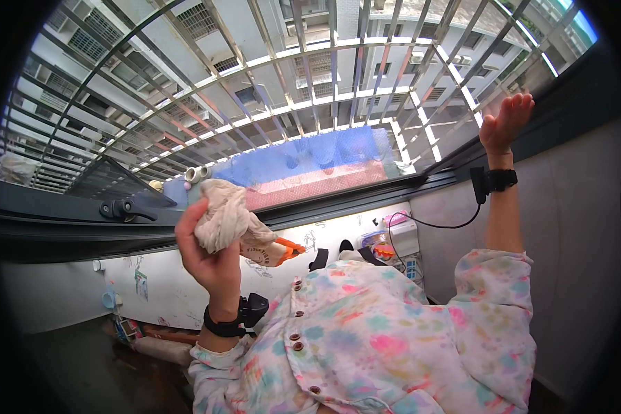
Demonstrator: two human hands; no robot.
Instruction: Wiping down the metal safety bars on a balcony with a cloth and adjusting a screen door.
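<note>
My left hand (207, 261) grips a bunched beige cloth (221, 217). The cloth's lower end hangs loose, with an orange patch and some printed lettering. It is in front of the lower rail of a dark window frame (336, 197); contact with the frame or glass cannot be told. My right hand (506, 127) is raised at the right side of the window, holding nothing, with its thumb away from the extended fingers. It lies over or close to the dark side frame (548, 116); whether it presses there is unclear. Each wrist wears a black strapped device.
Outside stands a metal security grille (290, 103), with blue and pink mats (315, 165) at its base. A window handle (127, 209) juts out at left. Plastic containers (380, 246) and a white box (404, 238) sit on the white sill (186, 279). A black cable (445, 226) runs from my right wrist.
</note>
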